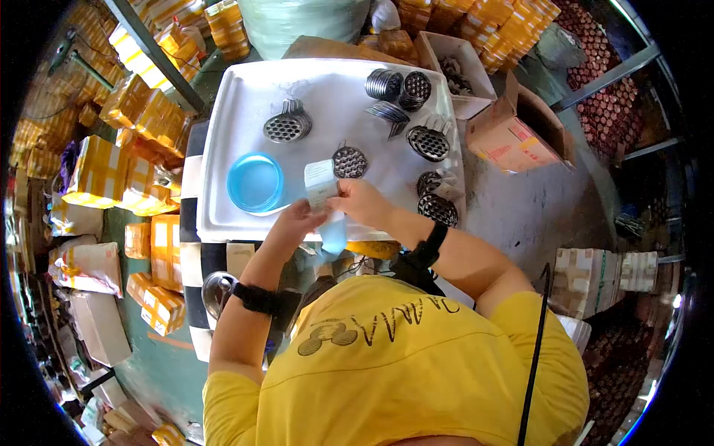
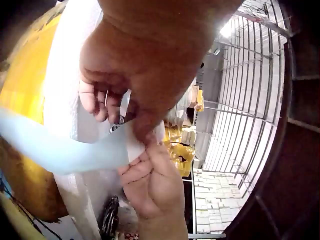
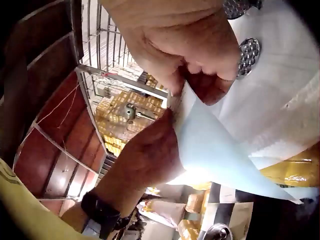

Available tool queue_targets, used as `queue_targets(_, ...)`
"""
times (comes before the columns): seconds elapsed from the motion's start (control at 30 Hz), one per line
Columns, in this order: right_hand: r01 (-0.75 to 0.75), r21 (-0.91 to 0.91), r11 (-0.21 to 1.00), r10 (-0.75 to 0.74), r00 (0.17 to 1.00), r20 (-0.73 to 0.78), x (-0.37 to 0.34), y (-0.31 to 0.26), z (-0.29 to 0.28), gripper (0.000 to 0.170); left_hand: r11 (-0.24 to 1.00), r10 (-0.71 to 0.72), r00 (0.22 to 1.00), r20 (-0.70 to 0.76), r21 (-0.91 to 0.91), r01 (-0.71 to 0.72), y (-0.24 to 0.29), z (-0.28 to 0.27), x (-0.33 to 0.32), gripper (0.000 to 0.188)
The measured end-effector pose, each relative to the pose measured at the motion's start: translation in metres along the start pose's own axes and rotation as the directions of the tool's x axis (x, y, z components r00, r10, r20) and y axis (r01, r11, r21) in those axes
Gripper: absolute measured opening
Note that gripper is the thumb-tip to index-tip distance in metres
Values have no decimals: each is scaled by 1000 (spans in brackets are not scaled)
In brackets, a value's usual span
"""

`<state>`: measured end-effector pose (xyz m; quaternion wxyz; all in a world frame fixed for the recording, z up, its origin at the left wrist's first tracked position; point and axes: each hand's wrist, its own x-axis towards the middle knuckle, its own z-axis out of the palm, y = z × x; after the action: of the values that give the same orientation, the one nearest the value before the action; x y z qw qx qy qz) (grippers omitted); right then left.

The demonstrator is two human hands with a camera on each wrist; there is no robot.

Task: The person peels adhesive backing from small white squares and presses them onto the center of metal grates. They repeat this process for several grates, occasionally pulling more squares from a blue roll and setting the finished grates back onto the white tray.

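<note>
Both hands pinch a strip of printed white labels on pale blue backing paper, held over the near edge of a white foam table top. My left hand grips its left side, and the blue end hangs below toward the lap. On the other side, my right hand has thumb and fingers on the strip's right edge. In the right wrist view the backing curves away from the fingertips. Just beyond the strip lies a round perforated metal piece. Left of the hands sits a round light-blue thing.
Stacks of perforated metal pieces with prongs lie on the white top, several more along its right side. An open cardboard box and a white foam box stand beyond it. Yellow-taped cartons crowd the left.
</note>
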<state>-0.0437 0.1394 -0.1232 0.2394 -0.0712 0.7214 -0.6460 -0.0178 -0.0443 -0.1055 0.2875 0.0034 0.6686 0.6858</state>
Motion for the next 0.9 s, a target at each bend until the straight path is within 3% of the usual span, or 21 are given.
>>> queue_targets(0.03, 56, 18, 998, -56, 998, 16, -5, -17, 3, 19, 971, -45, 998, 46, -233, 55, 0, -2, 0, 35)
queue_targets(0.1, 38, -237, 971, -21, 997, 73, -20, -39, 0, 16, 748, -93, 982, 163, -640, 177, 1, -6, 1, 37)
queue_targets(0.17, 75, -426, 901, -40, 995, 89, -25, -40, 1, 18, 810, -125, 992, 18, -576, 112, 2, 2, 4, 36)
queue_targets(0.23, 73, -178, 981, -93, 990, -108, -25, -28, 9, 20, 868, -138, 983, -124, -493, 59, 4, 9, 8, 39)
queue_targets(0.27, 90, -48, 995, -98, 973, -209, -25, -24, 11, 22, 874, -143, 987, -76, -477, 90, -2, 7, 11, 38)
queue_targets(0.37, 218, -138, 966, -241, 954, -180, -28, -33, 12, 27, 784, -160, 984, -73, -615, 82, -10, 9, 13, 34)
queue_targets(0.5, 288, -307, 907, -350, 921, -171, -26, -26, 7, 26, 773, -168, 984, -64, -628, 91, 16, 16, 1, 32)
queue_targets(0.67, 210, -246, 946, -267, 936, -228, -31, -43, 6, 17, 849, -112, 987, -112, -527, 36, 24, 20, 0, 36)
queue_targets(0.7, 191, -214, 958, -242, 939, -245, -32, -46, 7, 16, 871, -96, 991, -98, -490, 36, 24, 20, 1, 36)
queue_targets(0.8, 281, -277, 919, -351, 903, -249, -27, -32, 7, 15, 915, -67, 997, -41, -400, 45, 16, 13, 5, 35)
queue_targets(0.9, 205, -242, 948, -262, 936, -234, -31, -37, 5, 16, 898, -81, 997, -7, -434, 70, 14, 10, 5, 34)
